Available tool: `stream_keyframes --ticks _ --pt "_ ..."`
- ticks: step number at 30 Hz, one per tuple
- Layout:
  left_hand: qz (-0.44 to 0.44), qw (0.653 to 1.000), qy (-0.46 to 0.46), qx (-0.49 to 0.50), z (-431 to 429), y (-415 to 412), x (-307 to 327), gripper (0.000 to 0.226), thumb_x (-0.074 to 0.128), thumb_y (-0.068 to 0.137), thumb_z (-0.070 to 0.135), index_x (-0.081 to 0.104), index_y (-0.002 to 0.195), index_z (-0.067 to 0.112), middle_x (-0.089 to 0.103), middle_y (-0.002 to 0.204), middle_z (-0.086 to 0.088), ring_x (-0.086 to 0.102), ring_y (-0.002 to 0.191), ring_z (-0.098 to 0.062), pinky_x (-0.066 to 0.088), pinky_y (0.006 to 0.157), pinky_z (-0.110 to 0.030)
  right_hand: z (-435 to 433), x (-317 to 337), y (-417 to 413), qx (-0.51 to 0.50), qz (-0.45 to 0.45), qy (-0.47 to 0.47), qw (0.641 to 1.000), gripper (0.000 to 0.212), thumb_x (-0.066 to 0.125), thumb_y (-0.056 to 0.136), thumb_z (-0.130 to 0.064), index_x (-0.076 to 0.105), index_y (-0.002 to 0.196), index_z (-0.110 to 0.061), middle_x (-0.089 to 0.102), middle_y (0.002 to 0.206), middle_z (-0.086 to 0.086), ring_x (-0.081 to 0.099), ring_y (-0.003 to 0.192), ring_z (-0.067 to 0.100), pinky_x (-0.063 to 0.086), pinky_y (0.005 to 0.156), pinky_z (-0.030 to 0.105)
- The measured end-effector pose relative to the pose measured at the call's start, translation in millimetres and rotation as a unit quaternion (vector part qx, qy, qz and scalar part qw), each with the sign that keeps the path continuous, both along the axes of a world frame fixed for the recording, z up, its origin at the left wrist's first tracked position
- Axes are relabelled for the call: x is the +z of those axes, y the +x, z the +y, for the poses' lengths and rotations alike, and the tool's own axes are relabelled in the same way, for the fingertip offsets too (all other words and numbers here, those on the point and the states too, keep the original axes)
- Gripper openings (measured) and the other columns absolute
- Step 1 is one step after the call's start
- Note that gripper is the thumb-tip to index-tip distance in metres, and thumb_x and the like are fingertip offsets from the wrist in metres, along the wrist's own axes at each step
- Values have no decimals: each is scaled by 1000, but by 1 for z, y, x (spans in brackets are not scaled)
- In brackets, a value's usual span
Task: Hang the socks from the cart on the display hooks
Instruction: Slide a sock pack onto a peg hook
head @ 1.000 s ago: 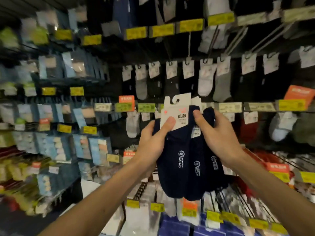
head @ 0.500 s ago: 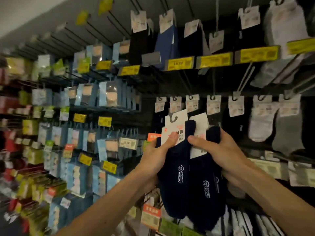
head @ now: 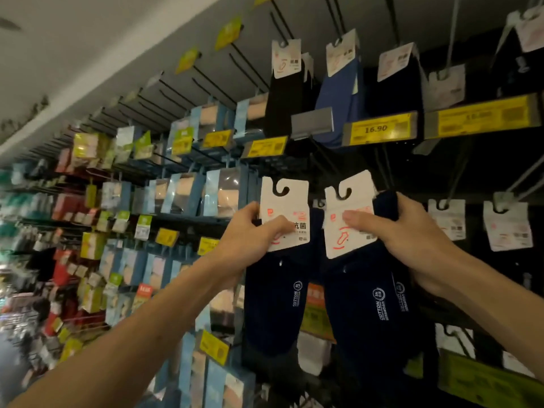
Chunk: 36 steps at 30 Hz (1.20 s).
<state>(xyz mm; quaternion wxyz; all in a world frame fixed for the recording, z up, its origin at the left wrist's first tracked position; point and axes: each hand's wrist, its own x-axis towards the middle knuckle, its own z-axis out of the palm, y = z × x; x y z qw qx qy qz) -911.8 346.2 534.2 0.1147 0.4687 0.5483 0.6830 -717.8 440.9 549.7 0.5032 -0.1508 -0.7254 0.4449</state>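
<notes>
Left hand point(head: 250, 234) is pinching one navy sock pack point(head: 276, 304), right hand point(head: 412, 242) gripping another; neither is hanging on the hooks point(head: 247, 62) yet.

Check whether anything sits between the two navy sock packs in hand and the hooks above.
Nothing visible does. The left hand holds the left navy pack and the right hand the right navy pack in free air below the grey tag holder; the dark hook under it looks bare, though dimly lit.

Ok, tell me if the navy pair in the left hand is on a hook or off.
Off. The left hand pinches the navy pair by its card, and the card's hook slot is empty.
</notes>
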Motion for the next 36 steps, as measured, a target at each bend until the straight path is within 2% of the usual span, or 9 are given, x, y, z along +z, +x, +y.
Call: stream_keyframes --ticks 4,6,12,19,23,27,30,33,36 --pt "27 998 49 18 18 -39 15 22 65 95 34 53 109 23 72 91 3 70 68 -3 52 54 -18 1 11 -34 -6 17 12 1000 31 78 82 -19 65 110 -14 78 89 0 76 79 17 61 69 33" --pt "34 998 51 -7 27 -57 22 30 59 98 40 51 121 23 73 88 1 70 64 -3 52 53 -19 1 15 -49 -16 25 17 999 32 78 82 -19 65 110 -14 78 91 1 76 81 18 61 73 37" --pt "91 994 31 -61 55 -108 48 55 57 101 22 32 147 38 75 82 -4 73 66 -16 55 52 -26 7 23 -90 -58 40 22 997 30 78 81 -19 66 108 -15 78 90 2 76 81 19 60 72 37" --pt "143 977 133 -81 72 -127 63 59 57 100 17 30 147 42 74 86 -7 72 64 -12 53 50 -21 8 23 -110 -81 55 37 995 29 76 81 -17 67 108 -16 79 90 1 76 80 18 61 65 29" --pt "176 963 184 -89 81 -129 72 59 56 101 17 31 142 52 75 81 -4 74 67 -16 58 52 -28 7 24 -114 -71 51 51 995 28 76 80 -16 67 107 -18 79 89 0 76 78 17 61 62 26" --pt "196 954 221 -54 95 -134 82 42 56 101 18 47 130 47 72 96 0 73 76 -14 61 61 -34 11 28 -114 -69 42 67 994 26 76 79 -16 68 103 -20 78 86 -2 76 76 14 60 60 22" --pt "232 945 229 -27 102 -136 83 29 54 101 19 57 123 37 70 101 8 72 79 -10 61 62 -32 14 30 -114 -60 30 74 995 28 76 77 -19 68 103 -21 79 88 -2 76 79 15 62 64 24" --pt "260 940 222 -15 108 -137 82 29 54 102 20 58 124 39 70 103 11 72 81 -7 59 62 -28 18 31 -115 -49 22 81 995 35 76 70 -24 68 104 -21 79 90 -2 76 80 16 61 65 25" --pt "265 940 214 -8 112 -139 80 29 55 101 22 56 122 42 70 102 11 72 85 -8 61 69 -34 21 32 -114 -46 20 87 995 36 76 67 -25 68 102 -21 79 89 -2 76 79 15 61 64 24"
